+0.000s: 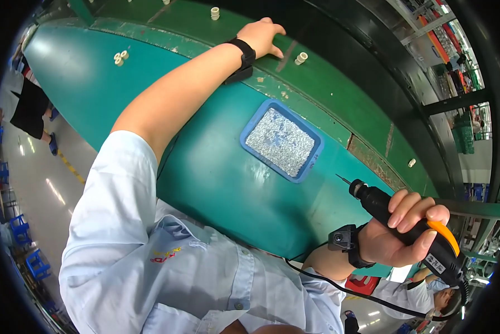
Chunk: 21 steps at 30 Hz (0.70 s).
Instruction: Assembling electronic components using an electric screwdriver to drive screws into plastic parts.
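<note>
Nearest, the driver [375, 201] is gripped in the right hand [397, 239], with the fingers wrapped round its body and the bit aimed to their upper left. The cable [367, 296] is looped below the right fingers and off to their left. Farther out, the tray [312, 158] is set on the mat [200, 161], to the upper left of the right fingers; screws [286, 150] are heaped in it, and it is touched by neither hand. Beyond it, the left hand [259, 38] is stretched out over the green strip [355, 111], its fingers parted, with nothing seen between them. The fitting [301, 58] is placed on that strip, just to the right of the left fingertips and not touched, and the gap between thumb and fingers is turned toward it. Its long axis is seen slanting up and slightly right; whether it is stood or laid cannot be told. It is far nearer to the left hand than to the right, which is placed well below. To the left of the left fingers, a second fitting [215, 13] is seen on the strip, and a cluster [120, 57] is grouped on the mat, well apart.
</note>
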### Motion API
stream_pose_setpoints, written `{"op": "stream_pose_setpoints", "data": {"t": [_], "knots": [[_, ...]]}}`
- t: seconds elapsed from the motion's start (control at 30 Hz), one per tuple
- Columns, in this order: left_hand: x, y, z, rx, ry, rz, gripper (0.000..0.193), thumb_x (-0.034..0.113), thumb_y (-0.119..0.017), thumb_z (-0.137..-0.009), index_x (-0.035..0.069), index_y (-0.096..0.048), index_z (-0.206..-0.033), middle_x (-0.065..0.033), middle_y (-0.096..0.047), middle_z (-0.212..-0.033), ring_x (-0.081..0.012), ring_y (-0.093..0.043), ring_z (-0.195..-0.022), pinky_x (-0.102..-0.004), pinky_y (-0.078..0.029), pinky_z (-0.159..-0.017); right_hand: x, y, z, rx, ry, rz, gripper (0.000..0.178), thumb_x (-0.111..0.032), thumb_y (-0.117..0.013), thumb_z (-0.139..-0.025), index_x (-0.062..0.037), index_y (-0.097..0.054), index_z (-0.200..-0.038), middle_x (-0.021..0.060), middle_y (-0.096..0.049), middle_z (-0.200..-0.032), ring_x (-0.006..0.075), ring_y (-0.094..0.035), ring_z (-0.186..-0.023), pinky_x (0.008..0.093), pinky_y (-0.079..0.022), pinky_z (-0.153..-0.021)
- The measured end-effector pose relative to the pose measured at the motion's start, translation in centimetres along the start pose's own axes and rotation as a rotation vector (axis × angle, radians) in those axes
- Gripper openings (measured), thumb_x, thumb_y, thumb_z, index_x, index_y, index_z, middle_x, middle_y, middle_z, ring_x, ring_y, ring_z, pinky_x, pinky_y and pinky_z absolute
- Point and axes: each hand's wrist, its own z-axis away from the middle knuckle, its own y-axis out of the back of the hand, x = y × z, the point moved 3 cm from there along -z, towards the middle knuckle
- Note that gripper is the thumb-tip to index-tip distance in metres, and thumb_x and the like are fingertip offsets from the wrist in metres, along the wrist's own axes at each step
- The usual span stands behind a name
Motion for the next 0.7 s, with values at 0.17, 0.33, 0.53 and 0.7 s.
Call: {"op": "stream_pose_setpoints", "data": {"t": [0.17,0.33,0.53,0.7], "knots": [[4.4,-2.7,-2.8,-0.257,0.016,0.341,0.037,0.019,-0.076,-0.069,0.007,-0.064,-0.103,-0.0105,-0.067,-0.089,-0.0234,-0.064,-0.08,-0.032,-0.051,-0.073,-0.1,1.2,-0.3,0.022,0.024,0.0,0.028,-0.028,-0.054,-0.086,-0.0034,-0.045,-0.097,0.0022,-0.045,-0.06,0.012,-0.045,-0.049,0.0263,-0.033,-0.048],[5.0,-3.7,-2.5,-0.387,0.152,0.642,0.03,0.014,-0.076,-0.07,0.004,-0.066,-0.096,-0.0088,-0.068,-0.082,-0.0168,-0.065,-0.072,-0.0273,-0.051,-0.067,-0.5,0.7,-0.3,0.017,0.049,0.04,0.025,-0.026,-0.052,-0.086,-0.0038,-0.047,-0.097,-0.0002,-0.042,-0.06,0.0088,-0.04,-0.05,0.0241,-0.03,-0.05],[11.0,2.4,4.2,-0.361,-0.129,0.542,0.022,0.008,-0.073,-0.07,0.004,-0.068,-0.091,-0.0075,-0.067,-0.083,-0.0159,-0.064,-0.073,-0.0275,-0.05,-0.066,-1.0,1.1,-0.2,0.004,0.04,0.01,0.028,-0.028,-0.052,-0.086,-0.0033,-0.047,-0.098,0.0012,-0.043,-0.061,0.0106,-0.042,-0.05,0.0252,-0.032,-0.05],[16.8,6.5,17.0,-0.669,-0.172,0.666,0.022,0.005,-0.071,-0.07,0.004,-0.067,-0.092,-0.008,-0.064,-0.082,-0.0197,-0.063,-0.071,-0.0297,-0.05,-0.064,-0.8,0.5,-0.1,-0.071,-0.007,-0.069,0.029,-0.029,-0.05,-0.087,-0.0029,-0.049,-0.099,0.0014,-0.044,-0.063,0.011,-0.042,-0.052,0.0261,-0.032,-0.052]]}}
